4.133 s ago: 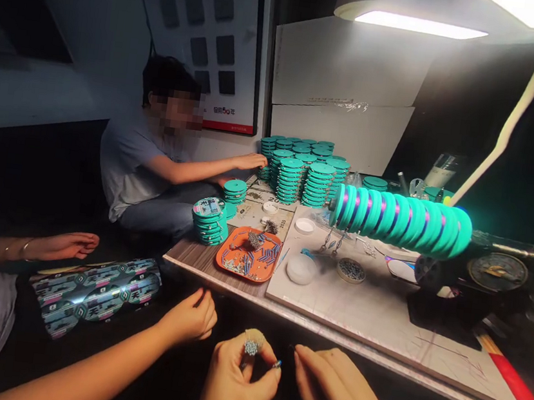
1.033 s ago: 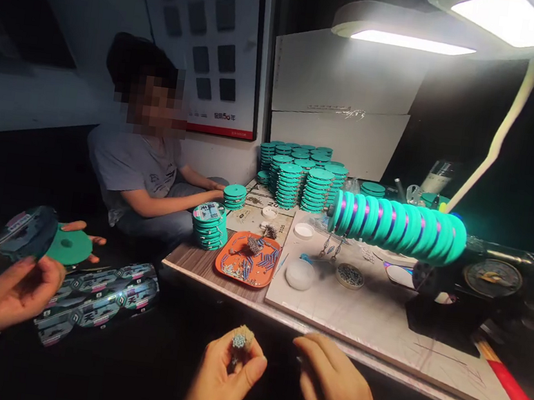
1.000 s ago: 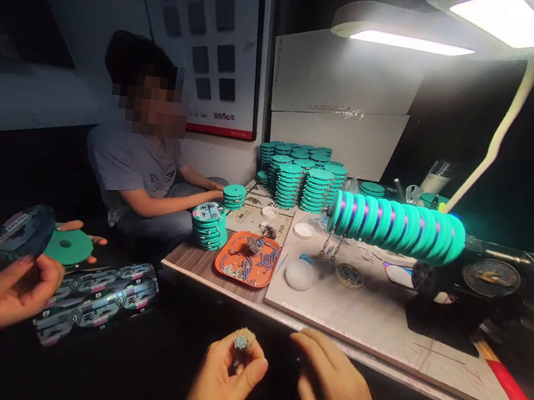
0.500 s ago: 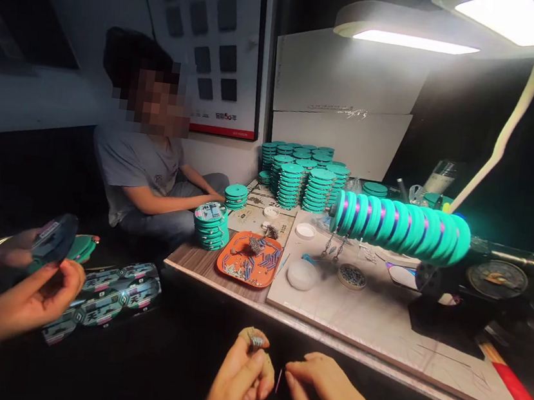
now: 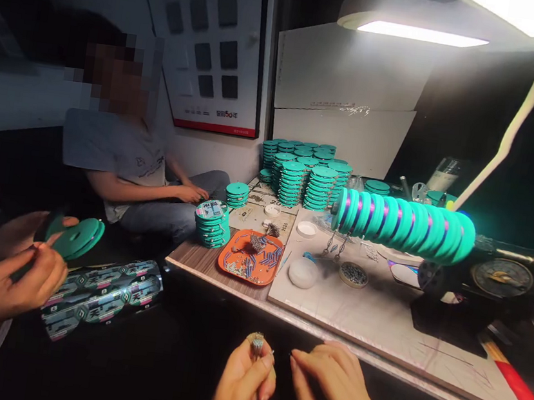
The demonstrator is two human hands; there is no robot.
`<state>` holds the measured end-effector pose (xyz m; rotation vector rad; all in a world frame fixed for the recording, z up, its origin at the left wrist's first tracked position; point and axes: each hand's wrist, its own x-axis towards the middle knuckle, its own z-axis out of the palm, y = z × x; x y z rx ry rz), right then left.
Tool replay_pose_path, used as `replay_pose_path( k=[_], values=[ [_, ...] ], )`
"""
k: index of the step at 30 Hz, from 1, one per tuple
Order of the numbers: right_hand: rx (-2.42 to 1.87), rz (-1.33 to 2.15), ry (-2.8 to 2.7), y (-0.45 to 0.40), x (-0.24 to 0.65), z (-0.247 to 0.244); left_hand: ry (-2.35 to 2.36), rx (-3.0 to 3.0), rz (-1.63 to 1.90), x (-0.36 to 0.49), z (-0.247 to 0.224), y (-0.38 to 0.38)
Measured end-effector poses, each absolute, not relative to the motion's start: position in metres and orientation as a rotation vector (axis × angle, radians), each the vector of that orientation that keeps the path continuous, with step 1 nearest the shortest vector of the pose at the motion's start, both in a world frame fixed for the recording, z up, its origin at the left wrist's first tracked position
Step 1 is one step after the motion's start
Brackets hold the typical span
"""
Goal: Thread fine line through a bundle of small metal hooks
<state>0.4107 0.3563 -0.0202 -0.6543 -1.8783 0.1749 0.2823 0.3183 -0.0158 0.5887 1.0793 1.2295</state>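
Note:
In front of the table edge, my left hand (image 5: 247,382) is closed around a small bundle of silvery metal pieces (image 5: 257,343), its top showing above the thumb. To its right, my right hand (image 5: 336,390) has thumb and forefinger pressed together; a tiny dark tip shows at the fingertips, too small to name. The two hands are apart. Beyond them on the table lies an orange tray (image 5: 224,266) with short dark tubes, small metal bits and a spiky metal bundle (image 5: 256,244).
Several stacks of teal foam spools (image 5: 290,187) stand at the back. A row of spools (image 5: 404,226) sits on a winding machine (image 5: 457,314) under a lamp (image 5: 416,17). At left, another person's hands (image 5: 29,274) hold a teal spool (image 5: 80,239) above printed label sheets (image 5: 104,293). Another person (image 5: 130,164) sits behind.
A thin purplish strip by my right fingertips no longer shows. My hands have barely shifted. The seated person leans further left; the neighbouring person's hands have turned, showing the teal spool more fully.

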Motion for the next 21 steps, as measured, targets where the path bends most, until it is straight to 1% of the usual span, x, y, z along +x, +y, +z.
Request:
replay_pose_path(
  k=[7, 16, 21],
  values=[
    [-0.696, 0.144, -1.875, 0.361, 0.41, -0.021, 0.94, 0.315, 1.155, 0.28, -0.018, 0.32],
    [-0.662, 0.12, -1.903, 0.363, 0.409, -0.024, 0.958, 0.304, 1.125, 0.281, -0.01, 0.317],
    [-0.615, 0.056, -1.887, 0.359, 0.403, -0.033, 1.018, 0.448, 1.152, 0.28, -0.007, 0.317]
  ],
)
